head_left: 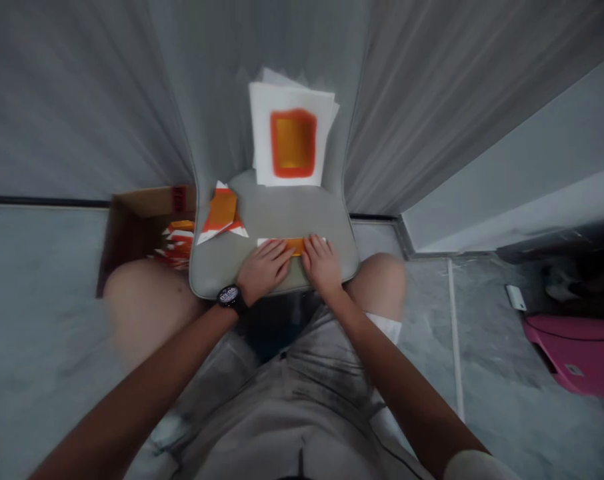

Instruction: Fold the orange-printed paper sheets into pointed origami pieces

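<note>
On the front of the grey chair seat (302, 207) lies a folded strip of paper (296, 246), white with an orange and gold middle. My left hand (265, 268) rests flat on the strip's left part, fingers stretched forward. Over its right part lies my right hand (322, 263), palm down with fingers extended. Only the strip's middle and ends show between and beside my hands. At the seat's left edge sits a folded paper piece (222, 210) with pointed white and red corners. A stack of white sheets (327, 133) with a gold square framed in red leans against the backrest.
Left of the chair stands an open cardboard box (132, 220) holding several folded papers (179, 241). A pink stool or case (582, 360) and a small white device (516, 297) are on the floor at right. Grey curtain-like panels (432, 80) and a wall lie beyond the chair.
</note>
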Tool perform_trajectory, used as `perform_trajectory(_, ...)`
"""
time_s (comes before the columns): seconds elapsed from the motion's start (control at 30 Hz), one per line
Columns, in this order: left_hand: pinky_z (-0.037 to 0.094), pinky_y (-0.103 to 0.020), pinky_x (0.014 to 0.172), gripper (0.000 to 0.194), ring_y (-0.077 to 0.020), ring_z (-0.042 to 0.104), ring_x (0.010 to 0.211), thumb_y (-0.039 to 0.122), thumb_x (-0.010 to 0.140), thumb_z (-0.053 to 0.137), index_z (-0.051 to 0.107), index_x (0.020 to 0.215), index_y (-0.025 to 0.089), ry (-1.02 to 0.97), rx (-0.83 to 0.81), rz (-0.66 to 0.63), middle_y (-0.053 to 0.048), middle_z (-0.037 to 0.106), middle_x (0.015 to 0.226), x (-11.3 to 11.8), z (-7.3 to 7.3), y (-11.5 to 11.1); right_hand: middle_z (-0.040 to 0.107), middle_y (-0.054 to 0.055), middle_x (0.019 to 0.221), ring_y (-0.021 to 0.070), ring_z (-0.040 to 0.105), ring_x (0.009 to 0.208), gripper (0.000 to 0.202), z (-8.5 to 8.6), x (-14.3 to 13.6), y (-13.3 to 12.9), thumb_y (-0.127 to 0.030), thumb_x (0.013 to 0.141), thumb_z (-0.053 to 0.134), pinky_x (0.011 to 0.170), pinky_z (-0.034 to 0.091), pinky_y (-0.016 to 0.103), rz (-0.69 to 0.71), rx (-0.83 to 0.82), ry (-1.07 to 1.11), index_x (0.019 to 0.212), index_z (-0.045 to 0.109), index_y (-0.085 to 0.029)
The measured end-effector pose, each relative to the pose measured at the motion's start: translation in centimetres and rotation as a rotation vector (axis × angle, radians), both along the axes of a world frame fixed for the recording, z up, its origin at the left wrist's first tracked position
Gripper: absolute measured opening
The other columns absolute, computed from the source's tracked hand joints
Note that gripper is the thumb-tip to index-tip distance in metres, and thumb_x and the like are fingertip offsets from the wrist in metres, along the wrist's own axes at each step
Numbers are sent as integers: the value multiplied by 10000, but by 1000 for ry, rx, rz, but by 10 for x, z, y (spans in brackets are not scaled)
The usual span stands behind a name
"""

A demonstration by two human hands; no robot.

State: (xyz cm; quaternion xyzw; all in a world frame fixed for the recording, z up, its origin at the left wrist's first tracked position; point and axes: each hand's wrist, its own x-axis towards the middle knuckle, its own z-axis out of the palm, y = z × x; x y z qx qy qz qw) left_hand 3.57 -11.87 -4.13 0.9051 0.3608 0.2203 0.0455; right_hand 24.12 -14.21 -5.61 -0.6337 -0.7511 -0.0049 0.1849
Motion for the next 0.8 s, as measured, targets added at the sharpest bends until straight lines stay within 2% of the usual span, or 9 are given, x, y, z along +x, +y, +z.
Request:
perform_trajectory(0.4,392,-495,1268,440,-274,534,1458,271,1076,415,655,1419,137,27,-19,3,-138,592,1536,0,0,2,533,168,1586,309,476,1498,492,-2,-1,-1,-296,1102,387,1286,297,521,-14,-29,11,1507,566,-82)
perform_trajectory(0.8,387,-512,1275,442,-263,521,1471,252,1050,461,636,1448,174,-18,-69,3,-126,564,1563,-2,-5,4,523,172,1594,308,456,1514,501,0,-2,-3,-286,1100,371,1283,302,517,-15,-50,8,1524,545,-83)
